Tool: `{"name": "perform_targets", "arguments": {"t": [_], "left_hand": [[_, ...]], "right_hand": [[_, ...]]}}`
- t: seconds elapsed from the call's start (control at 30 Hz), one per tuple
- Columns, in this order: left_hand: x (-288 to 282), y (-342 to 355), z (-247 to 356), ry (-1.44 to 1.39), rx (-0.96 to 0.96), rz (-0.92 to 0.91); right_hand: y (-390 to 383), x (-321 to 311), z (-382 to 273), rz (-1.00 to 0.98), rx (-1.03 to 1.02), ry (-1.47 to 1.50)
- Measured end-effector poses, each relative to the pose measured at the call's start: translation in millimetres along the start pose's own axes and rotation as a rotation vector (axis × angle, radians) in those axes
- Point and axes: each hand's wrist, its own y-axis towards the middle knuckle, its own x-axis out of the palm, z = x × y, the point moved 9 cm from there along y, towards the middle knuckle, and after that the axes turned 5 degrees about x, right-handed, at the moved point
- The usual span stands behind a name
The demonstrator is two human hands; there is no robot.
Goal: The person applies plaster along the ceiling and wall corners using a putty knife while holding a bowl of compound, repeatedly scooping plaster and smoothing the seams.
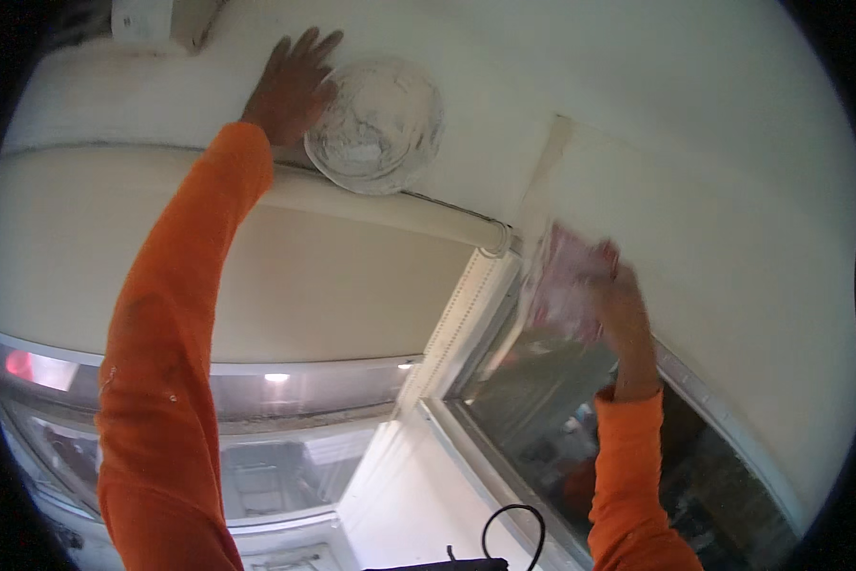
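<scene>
My left hand (289,86), in an orange sleeve, reaches up with fingers spread against the white surface beside a round, cloudy white dome fixture (375,128), its edge touching or very close to the dome. My right hand (616,305) grips a pink and white cloth (566,276) at the upper part of a framed glass pane (532,400). The cloth and fingers are slightly blurred.
A roller blind (323,276) with a bead chain (447,328) covers the upper window at left, above a strip of glass. A white boxy object (152,19) sits at top left. A black cable (532,519) loops at the lower edge.
</scene>
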Motion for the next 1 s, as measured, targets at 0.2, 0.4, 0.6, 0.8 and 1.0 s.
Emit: {"name": "perform_targets", "arguments": {"t": [0.2,0.4,0.6,0.8,1.0], "left_hand": [[-73.0,-35.2,44.8,-0.708,-0.109,-0.415],[-189.1,-251.3,126.7,-0.865,-0.344,-0.397],[-248.4,-400.4,171.4,-1.511,-1.345,-0.130],[-299.6,-390.4,195.9,-1.170,-1.243,-0.047],[-333.7,-362.8,221.6,-1.183,-1.134,-0.061]], "right_hand": [[-73.4,74.4,128.1,-0.210,0.394,1.073],[-115.9,124.8,164.0,-0.375,0.116,0.885],[-192.6,160.8,41.1,-0.849,0.016,0.238],[-246.0,230.3,78.7,-0.926,0.440,0.717],[-278.0,280.4,105.4,-0.971,0.571,1.064]]}}
